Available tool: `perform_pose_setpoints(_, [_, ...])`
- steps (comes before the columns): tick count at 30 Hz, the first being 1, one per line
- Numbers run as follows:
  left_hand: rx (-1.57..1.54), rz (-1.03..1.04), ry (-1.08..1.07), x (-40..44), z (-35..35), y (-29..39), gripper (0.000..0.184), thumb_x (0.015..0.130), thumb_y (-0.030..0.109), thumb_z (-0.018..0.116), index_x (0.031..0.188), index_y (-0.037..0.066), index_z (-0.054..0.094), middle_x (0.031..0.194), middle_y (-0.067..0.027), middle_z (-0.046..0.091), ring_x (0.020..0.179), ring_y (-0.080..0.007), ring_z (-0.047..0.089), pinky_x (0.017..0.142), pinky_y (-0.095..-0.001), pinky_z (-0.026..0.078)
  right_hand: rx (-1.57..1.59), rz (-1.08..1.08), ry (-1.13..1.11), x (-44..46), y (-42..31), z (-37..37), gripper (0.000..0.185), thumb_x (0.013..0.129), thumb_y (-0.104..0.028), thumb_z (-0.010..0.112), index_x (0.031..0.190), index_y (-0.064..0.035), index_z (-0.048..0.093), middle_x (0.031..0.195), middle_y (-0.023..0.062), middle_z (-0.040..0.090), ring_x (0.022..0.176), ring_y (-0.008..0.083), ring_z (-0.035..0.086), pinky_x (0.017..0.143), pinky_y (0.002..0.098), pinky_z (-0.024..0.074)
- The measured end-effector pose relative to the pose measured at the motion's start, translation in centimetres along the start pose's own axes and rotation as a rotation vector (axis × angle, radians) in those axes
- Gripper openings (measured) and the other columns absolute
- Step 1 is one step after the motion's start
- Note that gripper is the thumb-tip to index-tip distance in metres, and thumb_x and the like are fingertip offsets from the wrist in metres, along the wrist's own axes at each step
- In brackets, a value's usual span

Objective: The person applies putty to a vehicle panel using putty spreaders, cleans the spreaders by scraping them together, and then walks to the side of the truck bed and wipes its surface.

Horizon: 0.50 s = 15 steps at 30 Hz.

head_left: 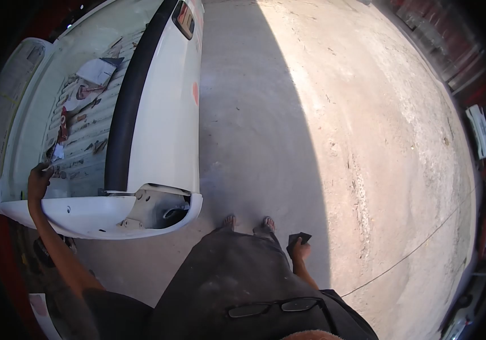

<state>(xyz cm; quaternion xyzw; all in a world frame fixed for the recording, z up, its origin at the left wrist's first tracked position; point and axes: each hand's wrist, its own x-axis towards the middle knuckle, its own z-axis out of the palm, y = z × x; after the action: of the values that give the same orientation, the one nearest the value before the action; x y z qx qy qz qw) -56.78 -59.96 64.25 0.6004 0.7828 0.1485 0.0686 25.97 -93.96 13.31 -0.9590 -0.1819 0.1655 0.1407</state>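
My left hand (39, 180) reaches over the side wall of a white pickup bed (92, 212). Its fingers look pinched together near a small pale scrap, and whether they hold it is too small to tell. Low beside my leg, my right hand (301, 250) is closed around a dark, flat, squarish pad (298, 240), perhaps sandpaper. Inside the ribbed bed lie crumpled papers and debris (78, 99) and a whitish boxy piece (96, 72). The tailgate (163, 113) has a black top strip (126, 107) and a handle (184, 20). At the near corner, the tail-light recess (160, 211) is uncovered.
My bare feet (248, 221) stand on a concrete floor (254, 130), part shaded and part sunlit. A thin dark line (404, 258) crosses the ground at right. Eyeglasses (274, 306) hang at my chest. A white object (482, 131) stands at the far right edge.
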Motion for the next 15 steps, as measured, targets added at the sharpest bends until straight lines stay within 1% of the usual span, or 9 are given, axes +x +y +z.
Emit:
perform_pose_setpoints(2, [-0.116, -0.038, -0.014, -2.7, 0.9, 5.3, 0.053, 0.091, 0.038, 0.070, 0.123, -0.004, 0.066, 0.078, -0.0099, 0.070, 0.059, -0.0118, 0.059, 0.054, -0.0280, 0.044, 0.003, 0.010, -0.083, 1.5, 0.3, -1.2, 0.052, 0.088, -0.045, 0.065, 0.098, 0.0053, 0.075, 0.096, 0.0263, 0.073, 0.093, 0.0428, 0.071, 0.084, 0.0516, 0.0547])
perform_pose_setpoints(6, [-0.259, -0.032, -0.033, -6.4, 2.9, 14.0, 0.054, 0.090, 0.041, 0.071, 0.123, -0.002, 0.066, 0.082, -0.0060, 0.068, 0.066, -0.0105, 0.060, 0.054, -0.0251, 0.041, 0.005, -0.091, -0.110, 6.4, 1.8, -1.6, 0.052, 0.089, -0.044, 0.064, 0.099, 0.0057, 0.074, 0.099, 0.0271, 0.072, 0.095, 0.0443, 0.070, 0.085, 0.0524, 0.0540])
perform_pose_setpoints(8, [-0.258, -0.024, -0.086, -7.7, 4.0, 17.7, 0.051, 0.090, 0.039, 0.072, 0.123, -0.001, 0.067, 0.083, -0.0064, 0.068, 0.068, -0.0118, 0.062, 0.057, -0.0262, 0.043, 0.012, -0.106, -0.132, 8.3, 0.7, -3.3, 0.050, 0.092, -0.042, 0.061, 0.098, 0.0069, 0.073, 0.099, 0.0281, 0.072, 0.095, 0.0452, 0.070, 0.083, 0.0528, 0.0540])
perform_pose_setpoints(9, [-0.254, -0.015, -0.090, -8.5, 4.6, 19.9, 0.050, 0.090, 0.037, 0.072, 0.122, -0.001, 0.068, 0.083, -0.0065, 0.068, 0.069, -0.0124, 0.062, 0.058, -0.0266, 0.043, -0.029, -0.164, -0.211, 9.1, -0.5, -5.1, 0.049, 0.094, -0.039, 0.058, 0.100, 0.0075, 0.072, 0.099, 0.0286, 0.071, 0.097, 0.0457, 0.069, 0.081, 0.0532, 0.0541])
perform_pose_setpoints(10, [-0.242, -0.008, -0.090, -9.0, 5.1, 21.4, 0.049, 0.090, 0.036, 0.073, 0.122, -0.001, 0.068, 0.083, -0.0072, 0.068, 0.069, -0.0130, 0.063, 0.059, -0.0266, 0.044, -0.028, -0.115, -0.180, 10.1, -0.9, -5.2, 0.049, 0.095, -0.038, 0.057, 0.099, 0.0084, 0.071, 0.098, 0.0286, 0.072, 0.096, 0.0461, 0.069, 0.080, 0.0532, 0.0541])
perform_pose_setpoints(11, [-0.234, -0.005, -0.089, -9.6, 5.4, 22.7, 0.049, 0.090, 0.036, 0.073, 0.121, -0.001, 0.068, 0.084, -0.0078, 0.069, 0.070, -0.0136, 0.064, 0.060, -0.0265, 0.044, -0.004, -0.124, -0.207, 11.4, -0.9, -5.2, 0.051, 0.093, -0.041, 0.059, 0.099, 0.0085, 0.071, 0.099, 0.0289, 0.072, 0.097, 0.0455, 0.070, 0.082, 0.0532, 0.0540])
perform_pose_setpoints(12, [-0.245, -0.019, -0.074, -10.3, 5.5, 24.1, 0.047, 0.092, 0.035, 0.071, 0.121, -0.002, 0.069, 0.086, -0.0103, 0.070, 0.075, -0.0148, 0.066, 0.065, -0.0273, 0.048, 0.017, -0.139, -0.229, 13.0, -0.9, -5.3, 0.054, 0.092, -0.043, 0.060, 0.099, 0.0086, 0.071, 0.099, 0.0292, 0.072, 0.097, 0.0448, 0.070, 0.084, 0.0532, 0.0540])
perform_pose_setpoints(13, [-0.238, -0.006, -0.058, -10.7, 5.6, 24.9, 0.047, 0.092, 0.035, 0.070, 0.121, -0.002, 0.068, 0.088, -0.0111, 0.071, 0.076, -0.0153, 0.067, 0.067, -0.0278, 0.050, 0.033, -0.163, -0.248, 14.4, -0.8, -5.2, 0.056, 0.090, -0.046, 0.062, 0.099, 0.0087, 0.071, 0.099, 0.0295, 0.072, 0.098, 0.0442, 0.070, 0.086, 0.0532, 0.0539])
perform_pose_setpoints(15, [-0.237, 0.002, -0.009, -11.4, 6.1, 26.0, 0.047, 0.094, 0.035, 0.069, 0.122, -0.003, 0.068, 0.090, -0.0126, 0.072, 0.079, -0.0164, 0.068, 0.070, -0.0290, 0.053, 0.048, -0.201, -0.181, 16.6, -1.1, -4.9, 0.057, 0.090, -0.046, 0.062, 0.098, 0.0088, 0.072, 0.100, 0.0298, 0.072, 0.099, 0.0437, 0.070, 0.086, 0.0530, 0.0538])
